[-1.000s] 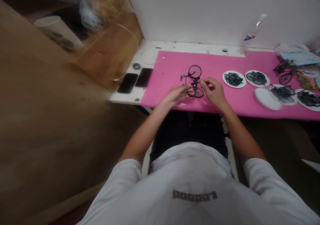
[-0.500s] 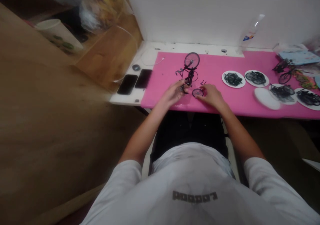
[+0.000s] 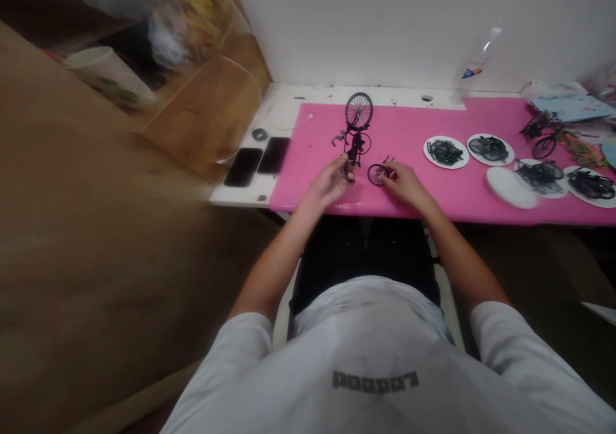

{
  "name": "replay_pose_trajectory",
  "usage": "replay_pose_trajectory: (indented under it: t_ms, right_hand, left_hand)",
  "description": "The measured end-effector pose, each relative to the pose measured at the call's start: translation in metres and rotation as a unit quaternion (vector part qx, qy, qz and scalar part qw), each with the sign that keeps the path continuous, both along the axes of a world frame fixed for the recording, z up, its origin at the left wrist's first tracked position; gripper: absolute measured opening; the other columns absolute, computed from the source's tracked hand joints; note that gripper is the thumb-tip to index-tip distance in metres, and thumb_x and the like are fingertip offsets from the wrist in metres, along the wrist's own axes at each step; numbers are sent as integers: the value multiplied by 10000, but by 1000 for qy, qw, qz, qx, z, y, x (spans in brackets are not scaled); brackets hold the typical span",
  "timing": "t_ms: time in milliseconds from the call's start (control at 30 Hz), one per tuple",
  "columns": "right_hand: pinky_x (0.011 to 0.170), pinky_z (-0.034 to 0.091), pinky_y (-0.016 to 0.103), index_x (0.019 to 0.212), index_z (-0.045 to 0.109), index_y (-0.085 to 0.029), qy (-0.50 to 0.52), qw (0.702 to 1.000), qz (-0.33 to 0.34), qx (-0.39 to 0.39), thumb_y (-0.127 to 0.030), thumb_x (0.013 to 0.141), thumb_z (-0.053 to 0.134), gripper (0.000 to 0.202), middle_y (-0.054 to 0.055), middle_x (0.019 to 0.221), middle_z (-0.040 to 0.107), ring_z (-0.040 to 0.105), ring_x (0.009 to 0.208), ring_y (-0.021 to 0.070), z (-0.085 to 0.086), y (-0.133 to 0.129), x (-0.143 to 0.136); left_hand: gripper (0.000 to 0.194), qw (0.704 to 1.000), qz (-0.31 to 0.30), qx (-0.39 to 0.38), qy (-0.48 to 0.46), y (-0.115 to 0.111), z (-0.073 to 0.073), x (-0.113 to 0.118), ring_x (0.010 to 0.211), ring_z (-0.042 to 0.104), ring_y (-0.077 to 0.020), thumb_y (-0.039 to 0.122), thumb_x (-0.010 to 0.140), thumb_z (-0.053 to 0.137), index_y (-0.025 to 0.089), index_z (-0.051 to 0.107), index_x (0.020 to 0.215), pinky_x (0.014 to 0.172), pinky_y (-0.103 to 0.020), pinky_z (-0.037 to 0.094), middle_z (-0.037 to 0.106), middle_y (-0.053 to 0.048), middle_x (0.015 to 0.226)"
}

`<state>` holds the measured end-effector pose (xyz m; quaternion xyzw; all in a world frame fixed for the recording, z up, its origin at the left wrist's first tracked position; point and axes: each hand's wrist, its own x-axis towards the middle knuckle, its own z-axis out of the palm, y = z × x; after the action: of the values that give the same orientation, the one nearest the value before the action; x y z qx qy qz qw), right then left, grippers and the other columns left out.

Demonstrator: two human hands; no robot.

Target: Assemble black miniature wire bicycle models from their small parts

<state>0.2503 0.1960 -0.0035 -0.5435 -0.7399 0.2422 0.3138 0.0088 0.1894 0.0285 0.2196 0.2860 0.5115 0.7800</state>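
Observation:
My left hand [image 3: 334, 182] is closed around the near end of a black model bicycle [image 3: 355, 145]. One spoked wheel of the bicycle points toward the wall, and its handlebar sticks out to the left. Just right of it, my right hand [image 3: 403, 182] pinches the edge of a small loose wheel [image 3: 378, 174] above the pink mat. The fingertips partly cover that wheel's right side. Behind the right fingers lie small black parts [image 3: 387, 160], too small to name.
A pink mat [image 3: 317, 138] covers most of the white table. Two phones [image 3: 244, 167] lie at the left. Plates of black parts [image 3: 446, 153], a white lid or plate [image 3: 511, 187] and another model bicycle [image 3: 541, 135] are at the right. A plastic bottle [image 3: 479, 61] stands by the wall.
My left hand and the bicycle have shifted slightly left. My right hand has closed on the loose wheel, which now looks tipped up more toward me.

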Motion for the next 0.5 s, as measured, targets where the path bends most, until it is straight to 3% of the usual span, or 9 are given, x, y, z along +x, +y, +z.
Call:
replay_pose_trajectory:
  t_ms: [100,300,500]
  right_hand:
    - [815,534,392,989,756,-217,40,999,-12,18,-400,937,731,192,81,963,776,649,817,232,11,-3,-4]
    - [703,478,333,786,640,-243,190,982,-1,25,-537,952,730,349,-4,729,603,544,702,170,33,-9,-7]
    - [574,488,303,849,680,-249,245,969,-16,-18,-689,919,770,455,11,768,644,547,666,159,35,-14,-13]
  left_hand:
    - [146,1000,4,14,11,1,-2,0,506,629,-53,163,1011,726,167,663,880,550,-161,503,710,21,705]
    - [144,998,5,50,47,6,-12,-2,545,647,-63,191,987,772,180,662,896,590,-174,529,714,20,736]
    - [230,986,-13,104,126,6,-19,-2,597,687,-103,305,926,881,199,693,1007,622,-216,540,728,15,760]
